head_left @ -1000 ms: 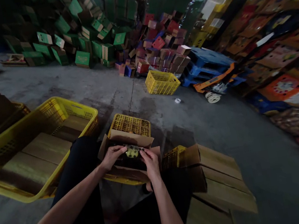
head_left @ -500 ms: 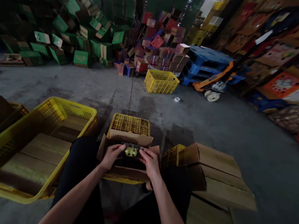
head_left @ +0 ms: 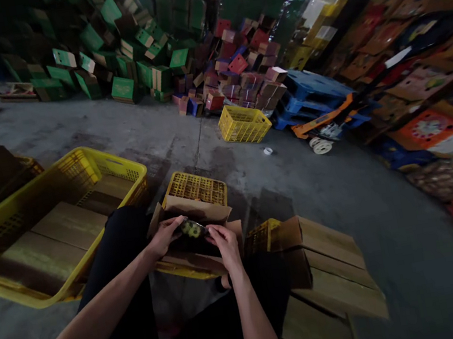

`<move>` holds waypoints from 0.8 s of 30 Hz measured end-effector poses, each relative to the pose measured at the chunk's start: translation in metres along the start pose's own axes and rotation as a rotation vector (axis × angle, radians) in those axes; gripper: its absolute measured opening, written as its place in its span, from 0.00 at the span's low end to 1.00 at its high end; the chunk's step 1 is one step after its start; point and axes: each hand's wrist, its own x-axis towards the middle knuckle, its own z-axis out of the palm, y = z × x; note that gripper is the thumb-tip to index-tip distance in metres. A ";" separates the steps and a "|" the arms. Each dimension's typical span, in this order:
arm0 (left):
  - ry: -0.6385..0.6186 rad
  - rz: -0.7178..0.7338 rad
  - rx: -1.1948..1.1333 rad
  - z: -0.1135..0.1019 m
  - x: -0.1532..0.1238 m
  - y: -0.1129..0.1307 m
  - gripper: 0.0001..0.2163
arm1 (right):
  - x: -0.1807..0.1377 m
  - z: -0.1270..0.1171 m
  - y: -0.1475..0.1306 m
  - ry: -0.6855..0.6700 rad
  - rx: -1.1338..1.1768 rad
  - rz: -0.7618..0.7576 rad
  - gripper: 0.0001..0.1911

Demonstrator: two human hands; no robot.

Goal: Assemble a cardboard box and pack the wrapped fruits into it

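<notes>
Between my hands is a small clear plastic pack [head_left: 193, 229] with yellow-green round pieces inside, perhaps fruit. My left hand [head_left: 167, 237] pinches its left end, and my right hand [head_left: 223, 241] grips its right end. The pack is tilted, its right side lower, just over an open cardboard box [head_left: 201, 209] with raised flaps. That box rests on an upturned yellow plastic crate [head_left: 198, 188] between my knees. The inside of the box is dark, so its contents cannot be made out.
At left, a large yellow crate [head_left: 116, 168] holds flat closed cartons. Closed cardboard boxes [head_left: 335, 267] are stacked by my right knee. Farther off are another yellow crate [head_left: 245, 123], an orange pallet jack [head_left: 325, 119], blue pallets [head_left: 312, 87] and heaps of green boxes [head_left: 123, 88] and red boxes.
The pack has shifted slightly left and tipped, and its printed or fruit side shows at a different angle. Both hands still hold its ends.
</notes>
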 end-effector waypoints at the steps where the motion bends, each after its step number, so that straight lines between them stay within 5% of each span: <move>1: 0.004 -0.013 -0.014 -0.001 0.001 -0.001 0.26 | 0.000 0.000 0.000 -0.002 0.002 -0.003 0.21; 9: -0.050 -0.058 -0.071 -0.002 0.001 0.000 0.24 | 0.003 0.000 0.005 0.027 -0.173 -0.089 0.16; 18: -0.119 -0.052 -0.098 0.005 0.000 0.001 0.20 | 0.000 0.003 0.001 0.108 0.335 0.164 0.17; 24: -0.138 -0.012 -0.036 0.007 -0.003 0.002 0.23 | 0.001 0.001 0.004 0.098 0.252 0.110 0.17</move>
